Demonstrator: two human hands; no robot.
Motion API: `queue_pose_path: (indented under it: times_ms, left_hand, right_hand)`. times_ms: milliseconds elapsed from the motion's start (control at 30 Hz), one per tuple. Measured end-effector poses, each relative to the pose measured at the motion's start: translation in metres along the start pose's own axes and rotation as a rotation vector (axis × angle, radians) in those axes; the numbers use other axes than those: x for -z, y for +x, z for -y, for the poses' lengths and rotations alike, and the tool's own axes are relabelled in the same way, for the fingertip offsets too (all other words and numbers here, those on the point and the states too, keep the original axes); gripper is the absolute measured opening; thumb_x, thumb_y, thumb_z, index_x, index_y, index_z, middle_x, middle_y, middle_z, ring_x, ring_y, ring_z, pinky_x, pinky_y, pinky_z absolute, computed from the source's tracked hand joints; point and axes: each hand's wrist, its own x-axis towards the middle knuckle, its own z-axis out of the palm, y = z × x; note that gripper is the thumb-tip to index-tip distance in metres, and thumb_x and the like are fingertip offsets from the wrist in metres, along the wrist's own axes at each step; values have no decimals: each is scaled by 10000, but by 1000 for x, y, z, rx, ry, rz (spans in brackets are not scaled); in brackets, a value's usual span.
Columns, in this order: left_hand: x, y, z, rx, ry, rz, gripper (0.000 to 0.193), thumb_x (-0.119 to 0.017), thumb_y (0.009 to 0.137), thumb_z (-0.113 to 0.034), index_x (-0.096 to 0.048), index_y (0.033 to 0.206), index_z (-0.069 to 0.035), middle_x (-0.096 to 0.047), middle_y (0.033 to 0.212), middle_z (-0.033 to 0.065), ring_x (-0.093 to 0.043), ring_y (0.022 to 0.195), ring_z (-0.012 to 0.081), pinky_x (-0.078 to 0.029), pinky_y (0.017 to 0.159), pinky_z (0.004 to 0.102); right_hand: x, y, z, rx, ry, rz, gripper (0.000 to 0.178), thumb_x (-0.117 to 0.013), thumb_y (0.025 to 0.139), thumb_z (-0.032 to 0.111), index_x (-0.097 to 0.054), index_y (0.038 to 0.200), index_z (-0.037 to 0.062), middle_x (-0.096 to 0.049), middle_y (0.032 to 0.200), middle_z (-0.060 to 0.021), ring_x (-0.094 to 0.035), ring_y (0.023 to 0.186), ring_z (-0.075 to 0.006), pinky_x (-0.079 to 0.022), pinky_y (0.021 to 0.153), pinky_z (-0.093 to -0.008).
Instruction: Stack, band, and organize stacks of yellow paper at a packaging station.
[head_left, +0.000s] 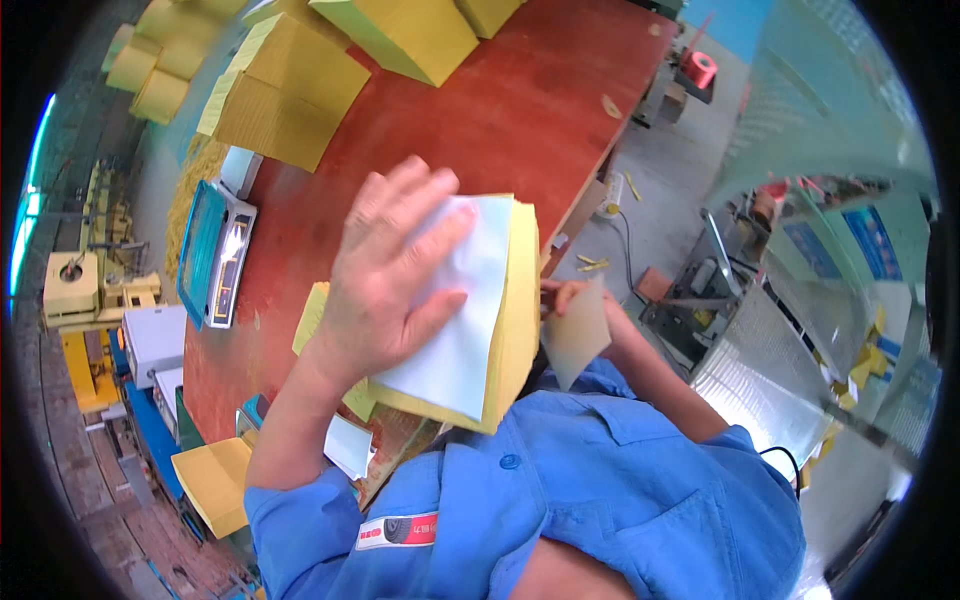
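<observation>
A thick stack of yellow paper sheets (520,300) lies at the near edge of the red table, with a pale white-blue sheet (465,330) on top. My left hand (390,270) rests flat on that sheet, its fingers stretched out and slightly apart. To the right of the stack, my right hand (563,296) grips a thin, flat, beige four-sided piece (580,340) by its upper end. What that piece is made of, I cannot tell. Most of the right hand's fingers are hidden behind the stack and the piece.
Tall stacks of yellow paper (290,95) stand along the far left of the red table (500,100). A digital scale with a teal tray (205,255) sits at the left edge. Loose yellow sheets (312,318) lie under my left forearm. Metal machinery (770,350) stands to the right.
</observation>
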Motion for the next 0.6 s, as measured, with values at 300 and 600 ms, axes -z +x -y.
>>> queue_pose_path:
  times_ms: [300,600]
  left_hand:
    - [0,-39,-9,748,-535,6,731,-645,893,-431,-359,1400,11,-549,1258,167,-549,1155,212,-436,974,328]
    - [-117,-31,-108,659,-1609,-88,657,-665,901,-343,-353,1434,-119,-511,1327,51,-524,1195,178,-458,970,319]
  right_hand:
    - [-53,-40,-27,165,33,-197,136,-530,684,9,-609,795,18,-592,790,-67,-554,757,-182,-433,711,-289]
    - [6,-246,10,526,-196,-405,37,-551,697,63,-573,697,34,-576,806,-32,-482,686,-99,-329,578,-214]
